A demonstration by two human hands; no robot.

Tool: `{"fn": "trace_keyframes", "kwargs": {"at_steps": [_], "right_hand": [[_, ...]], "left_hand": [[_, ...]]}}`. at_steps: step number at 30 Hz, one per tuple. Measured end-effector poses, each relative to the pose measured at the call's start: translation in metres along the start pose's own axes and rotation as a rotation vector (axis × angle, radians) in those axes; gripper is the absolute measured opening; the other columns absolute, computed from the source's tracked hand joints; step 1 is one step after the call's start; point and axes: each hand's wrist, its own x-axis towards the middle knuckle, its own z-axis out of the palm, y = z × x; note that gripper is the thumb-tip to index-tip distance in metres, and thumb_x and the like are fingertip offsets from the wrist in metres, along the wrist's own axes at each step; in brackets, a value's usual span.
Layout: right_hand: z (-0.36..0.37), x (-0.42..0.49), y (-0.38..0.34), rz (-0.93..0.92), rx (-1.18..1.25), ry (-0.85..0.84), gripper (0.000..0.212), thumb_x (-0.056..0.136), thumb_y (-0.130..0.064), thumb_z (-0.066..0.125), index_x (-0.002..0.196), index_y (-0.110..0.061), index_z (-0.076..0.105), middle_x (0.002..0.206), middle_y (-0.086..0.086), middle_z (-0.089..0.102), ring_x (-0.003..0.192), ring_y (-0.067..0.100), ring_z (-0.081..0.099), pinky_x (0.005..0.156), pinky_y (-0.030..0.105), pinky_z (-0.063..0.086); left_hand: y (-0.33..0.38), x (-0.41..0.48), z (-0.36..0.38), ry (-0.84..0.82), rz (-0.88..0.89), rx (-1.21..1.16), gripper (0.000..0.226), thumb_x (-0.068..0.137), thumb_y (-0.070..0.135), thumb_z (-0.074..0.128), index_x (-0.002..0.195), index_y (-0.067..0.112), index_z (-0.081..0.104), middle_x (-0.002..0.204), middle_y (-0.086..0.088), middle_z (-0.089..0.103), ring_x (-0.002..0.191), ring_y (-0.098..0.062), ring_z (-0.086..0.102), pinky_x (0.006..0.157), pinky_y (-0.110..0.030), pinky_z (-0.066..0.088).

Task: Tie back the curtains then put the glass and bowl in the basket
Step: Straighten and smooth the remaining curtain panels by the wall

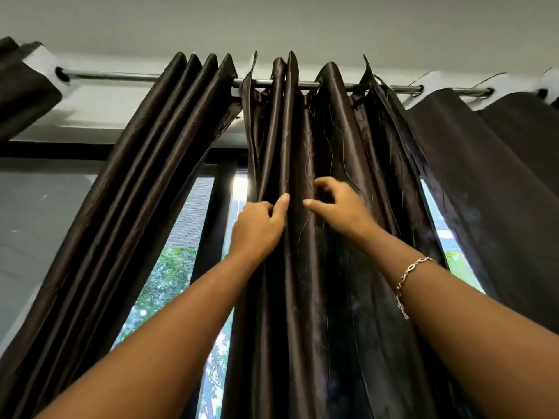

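Note:
Dark brown satin curtains hang from a metal rod [121, 76] above me. The middle curtain panel [320, 140] is bunched into folds straight ahead. My left hand [257, 228] is raised and pinches a fold of that panel between thumb and fingers. My right hand [338, 207] is beside it, fingers curled against the same fabric with the thumb pointing left; I cannot tell whether it grips a fold. Another gathered panel [145, 164] hangs to the left, and a flatter one [490, 176] to the right. Glass, bowl and basket are out of view.
Behind the curtains is a window [169, 282] with a dark frame, green trees showing through it. The white ceiling [272, 22] is close above the rod. A bracelet [408, 276] is on my right wrist.

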Motion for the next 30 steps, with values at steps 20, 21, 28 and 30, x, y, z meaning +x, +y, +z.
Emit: {"fn": "trace_keyframes", "kwargs": {"at_steps": [20, 21, 28, 30], "right_hand": [[0.031, 0.019, -0.014, 0.148, -0.265, 0.063, 0.037, 0.091, -0.001, 0.032, 0.123, -0.002, 0.051, 0.129, 0.024, 0.052, 0.122, 0.039, 0.046, 0.095, 0.038, 0.039], [0.035, 0.02, -0.021, 0.135, -0.271, 0.043, 0.038, 0.091, -0.002, 0.032, 0.125, -0.003, 0.05, 0.13, 0.023, 0.051, 0.123, 0.038, 0.046, 0.095, 0.038, 0.039], [0.063, 0.03, -0.074, -0.048, -0.163, -0.214, 0.035, 0.093, -0.001, 0.033, 0.123, 0.0, 0.051, 0.119, 0.016, 0.056, 0.107, 0.028, 0.052, 0.084, 0.033, 0.041], [0.064, 0.03, -0.082, -0.071, -0.126, -0.28, 0.033, 0.095, -0.003, 0.035, 0.124, 0.004, 0.05, 0.093, 0.009, 0.052, 0.088, 0.021, 0.045, 0.068, 0.027, 0.038]], "left_hand": [[-0.003, -0.028, -0.003, -0.095, -0.053, 0.069, 0.091, 0.069, 0.067, 0.061, 0.136, 0.012, 0.033, 0.141, -0.009, 0.029, 0.131, -0.027, 0.036, 0.104, -0.043, 0.037], [-0.004, -0.027, -0.004, -0.11, -0.048, 0.066, 0.093, 0.068, 0.065, 0.063, 0.137, 0.012, 0.031, 0.142, -0.009, 0.028, 0.132, -0.027, 0.035, 0.105, -0.043, 0.036], [-0.016, -0.021, -0.02, -0.109, -0.074, -0.084, 0.086, 0.05, 0.057, 0.066, 0.12, 0.01, 0.047, 0.122, -0.011, 0.05, 0.11, -0.027, 0.054, 0.09, -0.044, 0.048], [-0.021, -0.018, -0.019, -0.082, -0.087, -0.101, 0.068, 0.064, 0.041, 0.072, 0.118, 0.009, 0.046, 0.118, -0.011, 0.053, 0.105, -0.028, 0.056, 0.084, -0.04, 0.048]]}}
